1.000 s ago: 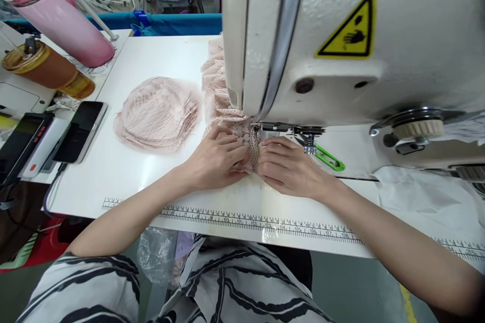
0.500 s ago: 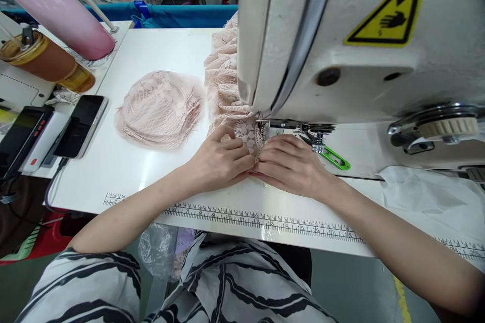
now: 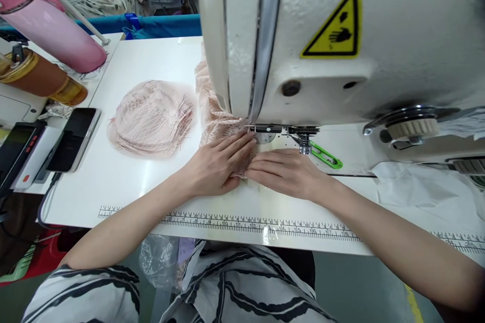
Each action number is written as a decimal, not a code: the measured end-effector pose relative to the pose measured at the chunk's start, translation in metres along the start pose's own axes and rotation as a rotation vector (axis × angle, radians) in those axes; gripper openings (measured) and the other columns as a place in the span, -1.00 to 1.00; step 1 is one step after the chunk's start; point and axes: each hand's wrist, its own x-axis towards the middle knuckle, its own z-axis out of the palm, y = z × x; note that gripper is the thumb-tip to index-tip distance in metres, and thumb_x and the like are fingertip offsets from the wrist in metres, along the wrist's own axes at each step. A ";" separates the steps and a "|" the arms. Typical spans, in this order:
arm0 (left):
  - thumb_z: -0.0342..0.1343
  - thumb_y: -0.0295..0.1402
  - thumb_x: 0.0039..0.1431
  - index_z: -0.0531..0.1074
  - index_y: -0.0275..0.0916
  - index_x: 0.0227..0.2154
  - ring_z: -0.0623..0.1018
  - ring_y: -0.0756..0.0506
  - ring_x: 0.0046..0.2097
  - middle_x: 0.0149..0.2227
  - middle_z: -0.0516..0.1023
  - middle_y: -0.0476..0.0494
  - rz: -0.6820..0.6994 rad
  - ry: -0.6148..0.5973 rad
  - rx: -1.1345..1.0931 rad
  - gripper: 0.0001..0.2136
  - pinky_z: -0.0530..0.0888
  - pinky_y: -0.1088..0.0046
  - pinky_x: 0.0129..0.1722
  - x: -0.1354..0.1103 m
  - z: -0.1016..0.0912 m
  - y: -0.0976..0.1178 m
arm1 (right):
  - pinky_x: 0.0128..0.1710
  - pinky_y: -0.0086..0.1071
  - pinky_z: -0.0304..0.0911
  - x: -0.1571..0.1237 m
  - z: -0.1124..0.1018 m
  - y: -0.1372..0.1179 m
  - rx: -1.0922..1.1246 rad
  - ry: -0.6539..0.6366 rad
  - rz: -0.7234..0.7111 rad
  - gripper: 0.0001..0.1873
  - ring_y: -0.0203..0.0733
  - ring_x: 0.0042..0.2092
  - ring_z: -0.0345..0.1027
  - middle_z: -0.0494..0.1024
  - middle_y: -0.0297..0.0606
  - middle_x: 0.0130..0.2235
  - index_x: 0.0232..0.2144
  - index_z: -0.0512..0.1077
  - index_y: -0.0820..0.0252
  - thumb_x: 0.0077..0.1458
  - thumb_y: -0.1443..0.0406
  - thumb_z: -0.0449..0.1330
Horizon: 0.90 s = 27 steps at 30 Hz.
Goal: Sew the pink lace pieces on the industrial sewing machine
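Observation:
Pale pink lace fabric (image 3: 215,123) runs in gathered folds under the head of a sewing machine (image 3: 322,20). My left hand (image 3: 223,161) lies flat over the lace, its fingers stretched out toward the presser foot (image 3: 250,128). At the lace's near right edge is my right hand (image 3: 284,171), fingers pressed together with the tips on the fabric's corner; its thumb is hidden. Left of the machine rests a round pile of lace pieces (image 3: 151,118), apart from both hands.
Green thread snips (image 3: 326,155) lie right of the presser foot. A printed ruler (image 3: 227,223) runs along the table's front edge. White cloth (image 3: 420,186) lies at right. A phone (image 3: 74,139), an amber cup (image 3: 41,75) and a pink bottle (image 3: 56,30) stand at left.
My left hand has gone from curled fingers at the lace's edge to lying flat on it. My right hand stays by the near edge. The view has shifted a little to the right.

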 end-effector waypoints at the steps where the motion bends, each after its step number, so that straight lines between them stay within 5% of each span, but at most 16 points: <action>1: 0.02 -0.28 0.27 0.10 -0.52 0.36 0.23 -0.31 0.40 0.39 0.18 -0.44 -0.010 -0.015 0.007 -0.34 0.31 0.11 0.34 0.000 0.001 -0.001 | -0.19 -0.42 0.40 0.000 0.001 0.000 -0.001 0.026 -0.023 -0.76 -0.32 -0.08 0.47 0.64 -0.33 -0.16 -0.10 0.51 0.11 0.39 0.37 0.04; 27: 0.05 -0.19 0.26 0.29 -0.41 0.29 0.35 -0.33 0.34 0.32 0.33 -0.38 0.015 0.020 0.076 -0.40 0.32 0.07 0.33 0.000 -0.002 -0.011 | -0.18 -0.42 0.45 0.007 0.004 -0.003 -0.022 0.112 -0.060 -0.77 -0.32 -0.17 0.48 0.64 -0.34 -0.21 -0.20 0.55 0.12 0.35 0.38 0.08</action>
